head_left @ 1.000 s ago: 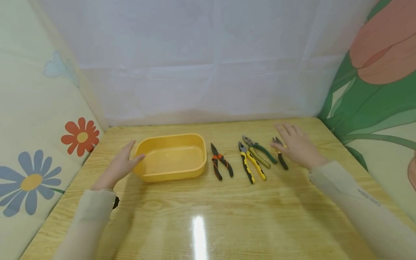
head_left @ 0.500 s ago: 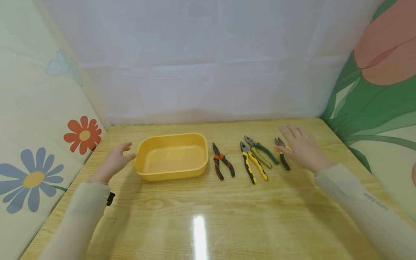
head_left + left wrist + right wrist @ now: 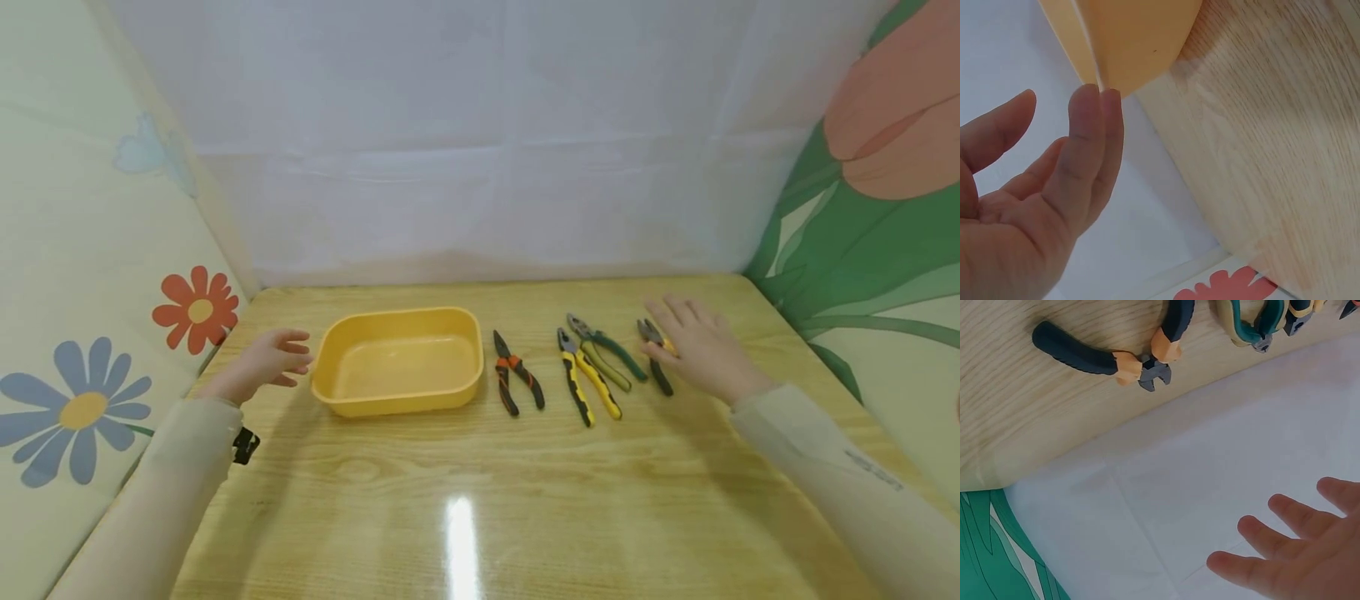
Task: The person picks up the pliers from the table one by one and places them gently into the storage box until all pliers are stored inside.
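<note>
A yellow plastic basin (image 3: 397, 402) stands on the table's left half. My left hand (image 3: 264, 362) is just left of it in the head view, fingers loosely bent and holding nothing. In the left wrist view the fingertips (image 3: 1085, 103) appear close to the basin (image 3: 1141, 44); contact cannot be told. My right hand (image 3: 701, 350), fingers spread, hovers by diagonal cutters (image 3: 655, 358) with black-and-orange handles and partly covers them. The right wrist view shows these cutters (image 3: 1154, 372) apart from the hand (image 3: 1300, 556), their handles spread.
Between basin and right hand lie long-nose pliers (image 3: 516, 375) with black-and-orange handles, yellow-and-black combination pliers (image 3: 585, 375) and green-handled pliers (image 3: 606, 354). The latter two lie close together. A white cloth (image 3: 480, 183) hangs behind the wooden table (image 3: 375, 492); flowered cloths flank it.
My left hand has drawn back leftward from the basin's rim, its fingers now more bent. The right hand stays near the diagonal cutters. The whole head view has shifted slightly.
</note>
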Available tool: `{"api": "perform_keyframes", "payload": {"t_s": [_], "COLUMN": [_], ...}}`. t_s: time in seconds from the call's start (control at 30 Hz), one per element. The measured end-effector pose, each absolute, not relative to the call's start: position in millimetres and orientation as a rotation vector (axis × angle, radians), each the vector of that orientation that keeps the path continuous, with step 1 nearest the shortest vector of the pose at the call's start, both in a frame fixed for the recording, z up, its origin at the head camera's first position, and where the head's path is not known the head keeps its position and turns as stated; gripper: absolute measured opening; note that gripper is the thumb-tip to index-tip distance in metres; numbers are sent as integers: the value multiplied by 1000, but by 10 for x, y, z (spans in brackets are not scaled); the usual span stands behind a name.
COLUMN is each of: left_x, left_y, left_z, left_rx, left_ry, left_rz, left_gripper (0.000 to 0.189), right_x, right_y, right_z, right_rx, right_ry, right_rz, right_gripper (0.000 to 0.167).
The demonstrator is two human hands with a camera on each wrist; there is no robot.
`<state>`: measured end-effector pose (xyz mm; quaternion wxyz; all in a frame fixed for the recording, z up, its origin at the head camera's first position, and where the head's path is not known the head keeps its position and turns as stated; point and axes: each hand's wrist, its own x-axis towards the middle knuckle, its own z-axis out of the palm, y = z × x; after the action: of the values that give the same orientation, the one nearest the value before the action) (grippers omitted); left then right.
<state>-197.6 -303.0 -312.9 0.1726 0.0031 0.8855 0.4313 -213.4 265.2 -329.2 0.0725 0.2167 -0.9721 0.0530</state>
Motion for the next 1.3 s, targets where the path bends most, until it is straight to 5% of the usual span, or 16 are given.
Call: {"api": "perform_keyframes", "payload": {"t_s": [0.97, 1.3], "left_x": [-2187, -2217], "left_y": [-3209, -3212], "left_z": [-3244, -3274], "left_rx": [-103, -140], "left_ry": [2282, 2213], "left_rz": [1426, 1483], "left_gripper": [59, 59], "right_x": [-2130, -2136], "right_y": [2867, 2943], "right_z": [-3455, -3431], "right_rx": [710, 598], "right_ry": [-2866, -3038], "right_rz": [199, 368], "right_gripper": [63, 74]}}
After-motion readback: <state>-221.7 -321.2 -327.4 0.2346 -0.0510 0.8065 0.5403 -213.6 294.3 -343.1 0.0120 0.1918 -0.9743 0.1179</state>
